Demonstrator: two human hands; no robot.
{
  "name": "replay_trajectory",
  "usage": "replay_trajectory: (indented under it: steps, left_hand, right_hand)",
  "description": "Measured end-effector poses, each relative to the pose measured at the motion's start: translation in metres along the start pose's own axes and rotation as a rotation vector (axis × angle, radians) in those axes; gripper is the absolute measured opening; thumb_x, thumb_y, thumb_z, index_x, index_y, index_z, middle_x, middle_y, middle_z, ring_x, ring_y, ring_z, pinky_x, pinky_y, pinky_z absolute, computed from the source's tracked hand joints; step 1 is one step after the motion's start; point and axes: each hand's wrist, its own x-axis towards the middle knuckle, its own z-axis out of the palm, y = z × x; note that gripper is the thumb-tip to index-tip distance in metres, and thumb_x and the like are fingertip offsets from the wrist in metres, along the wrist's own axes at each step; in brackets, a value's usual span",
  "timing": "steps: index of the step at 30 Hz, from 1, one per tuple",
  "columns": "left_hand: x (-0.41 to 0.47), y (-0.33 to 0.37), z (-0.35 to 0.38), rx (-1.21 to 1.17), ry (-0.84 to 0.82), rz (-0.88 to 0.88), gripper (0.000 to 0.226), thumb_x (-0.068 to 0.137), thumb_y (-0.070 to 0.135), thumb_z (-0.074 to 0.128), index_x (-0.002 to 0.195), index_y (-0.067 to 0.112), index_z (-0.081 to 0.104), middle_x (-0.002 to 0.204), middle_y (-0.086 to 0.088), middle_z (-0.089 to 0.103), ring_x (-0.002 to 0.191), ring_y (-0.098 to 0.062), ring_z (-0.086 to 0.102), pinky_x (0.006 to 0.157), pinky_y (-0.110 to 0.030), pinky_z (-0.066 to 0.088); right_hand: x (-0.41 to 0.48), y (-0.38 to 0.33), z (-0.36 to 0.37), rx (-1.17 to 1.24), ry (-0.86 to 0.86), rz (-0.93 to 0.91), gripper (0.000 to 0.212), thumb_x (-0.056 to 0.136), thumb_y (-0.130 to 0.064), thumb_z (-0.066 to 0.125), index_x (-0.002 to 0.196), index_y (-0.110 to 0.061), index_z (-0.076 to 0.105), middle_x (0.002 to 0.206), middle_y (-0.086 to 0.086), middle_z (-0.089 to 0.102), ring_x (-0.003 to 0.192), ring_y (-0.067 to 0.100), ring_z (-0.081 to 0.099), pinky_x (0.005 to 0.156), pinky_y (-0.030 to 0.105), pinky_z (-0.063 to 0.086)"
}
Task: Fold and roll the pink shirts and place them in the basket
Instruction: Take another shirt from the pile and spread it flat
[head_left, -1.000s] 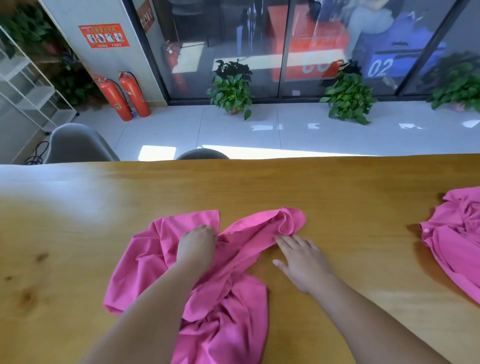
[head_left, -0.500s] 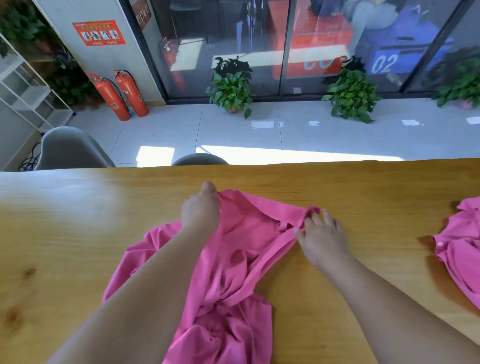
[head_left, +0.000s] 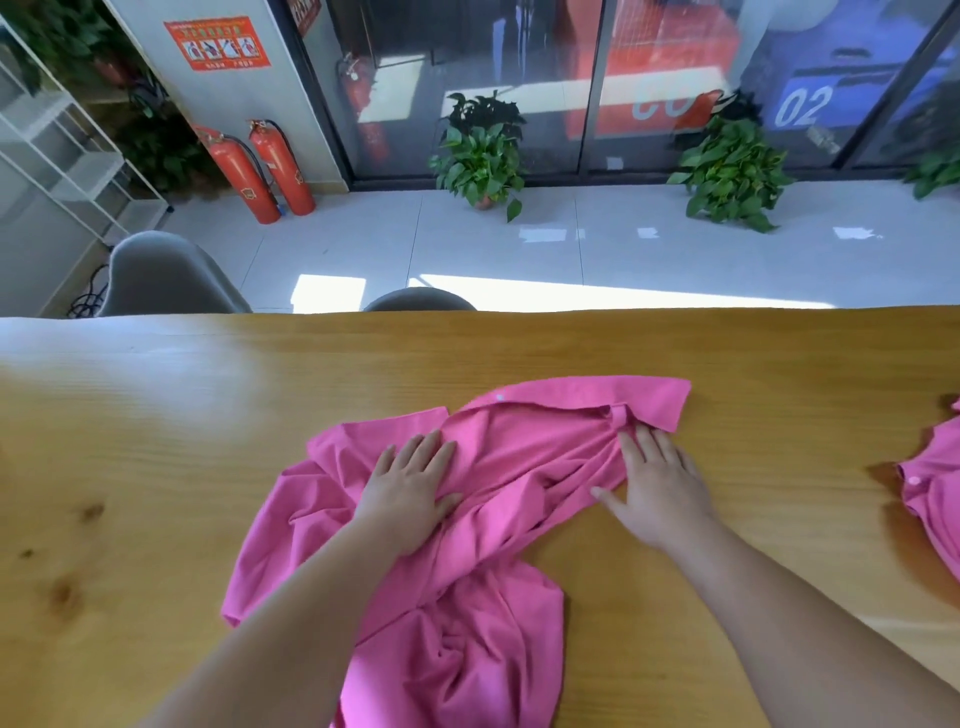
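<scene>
Lying crumpled in the middle of the wooden bench (head_left: 156, 441) is a pink shirt (head_left: 530, 457). Its collar (head_left: 597, 397) is on the far side and lies flat. The rest of the shirt bunches up toward the near edge.

The left hand (head_left: 410, 488) rests flat on the left part of the shirt. Its fingers (head_left: 415, 452) are straight and close together, and they hold nothing. The right hand (head_left: 660, 493) lies flat too, at the right side of the shirt, just on the near side of the collar. Its fingers (head_left: 649, 441) are straight and a little spread. Their tips touch the cloth, while the palm sits mostly on bare wood. The thumb reaches left to the edge of the shirt. A small white dot on the collar may be a button, but it is too tiny to be sure.

A second pink shirt (head_left: 930, 483) lies at the right edge of the bench, well apart from the first one. Only part of it shows.

Just past the far side of the bench stand grey chairs (head_left: 161, 275). Farther back on the white floor, two red fire extinguishers (head_left: 260, 166) stand on the left. Green plants (head_left: 483, 150) sit by the glass wall. A white shelf (head_left: 62, 156) stands at the far left.
</scene>
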Motion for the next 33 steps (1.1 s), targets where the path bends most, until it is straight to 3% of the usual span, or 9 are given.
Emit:
replay_trajectory:
  steps: [4, 8, 14, 16, 21, 24, 26, 30, 33]
  left_hand:
    - [0.0, -0.013, -0.013, 0.034, 0.144, -0.086, 0.073, 0.106, 0.06, 0.04, 0.168, 0.027, 0.02, 0.174, -0.004, 0.024, 0.161, -0.028, 0.019, 0.131, -0.053, 0.01]
    - [-0.01, 0.006, -0.017, -0.112, 0.234, -0.157, 0.072, 0.104, 0.063, 0.04, 0.167, 0.03, 0.024, 0.171, -0.008, 0.032, 0.157, -0.033, 0.028, 0.129, -0.053, 0.02]
    - [-0.07, 0.036, 0.004, -0.207, 0.317, -0.239, 0.077, 0.1, 0.069, 0.037, 0.166, 0.03, 0.025, 0.169, -0.011, 0.033, 0.157, -0.035, 0.026, 0.129, -0.054, 0.02]
    - [-0.095, 0.039, 0.014, -0.191, 0.302, -0.253, 0.077, 0.098, 0.073, 0.034, 0.165, 0.036, 0.024, 0.17, -0.012, 0.03, 0.158, -0.036, 0.023, 0.129, -0.056, 0.018]
    - [-0.147, 0.036, 0.038, -0.145, 0.3, -0.215, 0.076, 0.094, 0.079, 0.043, 0.161, 0.046, 0.034, 0.167, -0.015, 0.034, 0.152, -0.042, 0.033, 0.125, -0.059, 0.028]
    - [-0.168, 0.027, 0.047, -0.14, 0.333, -0.214, 0.073, 0.094, 0.081, 0.046, 0.157, 0.045, 0.043, 0.151, -0.01, 0.052, 0.132, -0.036, 0.052, 0.109, -0.053, 0.048]
    - [-0.174, 0.022, 0.049, -0.168, 0.343, -0.191, 0.068, 0.096, 0.076, 0.048, 0.154, 0.042, 0.047, 0.136, -0.004, 0.055, 0.116, -0.03, 0.056, 0.095, -0.048, 0.054]
    - [-0.17, 0.011, 0.036, -0.228, 0.34, -0.166, 0.055, 0.101, 0.059, 0.054, 0.149, 0.031, 0.056, 0.128, 0.005, 0.056, 0.108, -0.024, 0.055, 0.09, -0.045, 0.056]
    - [-0.16, 0.003, 0.017, -0.286, 0.373, -0.15, 0.046, 0.102, 0.049, 0.057, 0.143, 0.028, 0.063, 0.125, 0.009, 0.058, 0.11, -0.021, 0.054, 0.091, -0.044, 0.056]
  right_hand:
    - [0.017, 0.02, -0.014, -0.04, -0.067, 0.062, 0.085, 0.102, -0.063, 0.039, 0.169, -0.02, 0.011, 0.177, 0.005, 0.012, 0.162, 0.035, 0.008, 0.131, 0.051, 0.014]
    - [-0.004, -0.012, -0.019, 0.003, 0.069, 0.1, 0.066, 0.106, -0.044, 0.036, 0.166, -0.019, 0.025, 0.174, 0.009, 0.021, 0.16, 0.036, 0.014, 0.129, 0.051, 0.02]
    - [-0.073, -0.094, 0.014, 0.082, 0.181, -0.344, 0.072, 0.098, -0.039, 0.056, 0.165, -0.028, 0.03, 0.171, 0.003, 0.026, 0.158, 0.028, 0.025, 0.128, 0.048, 0.028]
    - [-0.087, -0.099, 0.027, 0.058, 0.125, -0.343, 0.077, 0.095, -0.038, 0.064, 0.164, -0.029, 0.032, 0.169, 0.003, 0.031, 0.154, 0.029, 0.033, 0.125, 0.048, 0.035]
    - [-0.093, -0.075, 0.043, 0.009, 0.171, -0.249, 0.061, 0.085, -0.021, 0.078, 0.142, -0.028, 0.058, 0.154, 0.003, 0.052, 0.112, 0.029, 0.068, 0.086, 0.045, 0.061]
    - [-0.092, -0.062, 0.038, -0.06, 0.214, -0.279, 0.058, 0.064, -0.009, 0.09, 0.119, -0.022, 0.074, 0.124, 0.007, 0.069, 0.074, 0.029, 0.072, 0.059, 0.042, 0.059]
    - [-0.094, -0.06, 0.033, -0.109, 0.227, -0.288, 0.054, 0.061, -0.008, 0.091, 0.112, -0.022, 0.077, 0.106, 0.004, 0.069, 0.063, 0.028, 0.069, 0.05, 0.04, 0.054]
    - [-0.102, -0.067, 0.013, -0.177, 0.112, -0.324, 0.044, 0.095, -0.015, 0.058, 0.137, -0.03, 0.057, 0.124, -0.001, 0.056, 0.093, 0.024, 0.07, 0.073, 0.04, 0.055]
    - [-0.107, -0.069, 0.0, -0.18, 0.038, -0.308, 0.049, 0.099, -0.014, 0.049, 0.144, -0.032, 0.047, 0.134, -0.001, 0.05, 0.1, 0.026, 0.071, 0.082, 0.041, 0.055]
